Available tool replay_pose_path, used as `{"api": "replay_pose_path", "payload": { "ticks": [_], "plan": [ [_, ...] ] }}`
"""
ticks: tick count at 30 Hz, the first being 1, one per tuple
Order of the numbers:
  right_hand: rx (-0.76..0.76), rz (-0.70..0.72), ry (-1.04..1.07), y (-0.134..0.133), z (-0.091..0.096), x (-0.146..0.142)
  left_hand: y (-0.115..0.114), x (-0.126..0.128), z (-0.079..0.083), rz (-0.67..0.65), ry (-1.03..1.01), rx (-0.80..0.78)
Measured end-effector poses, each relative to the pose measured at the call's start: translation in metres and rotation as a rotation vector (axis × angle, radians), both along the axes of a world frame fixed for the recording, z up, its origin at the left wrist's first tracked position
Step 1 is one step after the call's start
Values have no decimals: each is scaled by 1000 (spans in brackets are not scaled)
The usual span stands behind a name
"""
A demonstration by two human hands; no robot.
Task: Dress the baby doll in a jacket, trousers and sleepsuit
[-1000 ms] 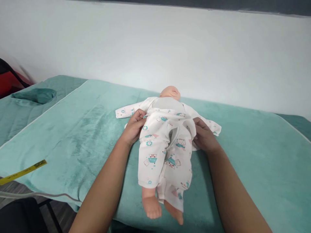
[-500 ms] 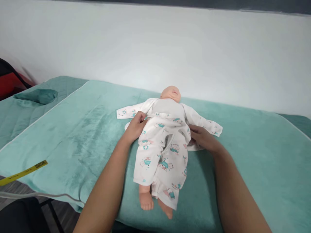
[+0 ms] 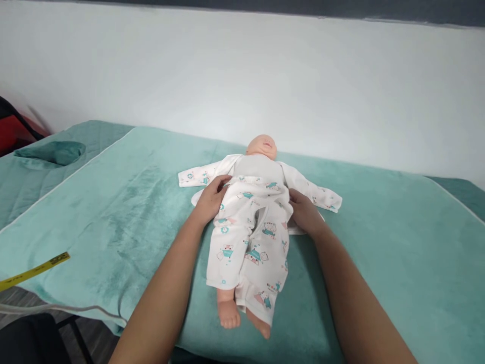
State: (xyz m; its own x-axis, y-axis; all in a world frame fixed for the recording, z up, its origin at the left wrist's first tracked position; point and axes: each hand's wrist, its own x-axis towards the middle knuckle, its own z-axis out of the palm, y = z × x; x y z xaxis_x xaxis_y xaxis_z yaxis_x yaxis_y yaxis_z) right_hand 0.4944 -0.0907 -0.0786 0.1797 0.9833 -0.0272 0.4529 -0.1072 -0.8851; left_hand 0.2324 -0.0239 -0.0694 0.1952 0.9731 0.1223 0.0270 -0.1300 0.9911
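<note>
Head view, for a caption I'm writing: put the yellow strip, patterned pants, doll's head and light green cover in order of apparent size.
1. Light green cover
2. Patterned pants
3. Doll's head and yellow strip, unranked: the strip looks longer but thin, and the frame cuts it off.

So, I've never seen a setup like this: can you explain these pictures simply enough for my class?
There is no machine here, just a person working bare-handed. Every picture comes from one camera worn on that person's head, looking forward and down. On the green cover, a doll lies on its back, its head toward the white wall. It wears a printed white top and printed trousers. The left hand is at one side of the trousers near the waist, the right hand at the other; how firmly they hold cannot be seen. A yellow strip shows at lower left.
</note>
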Motion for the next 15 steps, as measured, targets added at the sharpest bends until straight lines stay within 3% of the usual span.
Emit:
{"api": "replay_pose_path", "payload": {
  "ticks": [3, 9, 15],
  "plan": [
    [53, -56, 21, 4, -1, -4, -1, 1, 0, -15, -9, -92],
    [-83, 48, 259, -1, 3, 1, -7, 5, 2, -2, -109, -279],
    [-80, 127, 537, -6, 10, -1, -1, 8, -1, 63, -272, -372]
  ]
}}
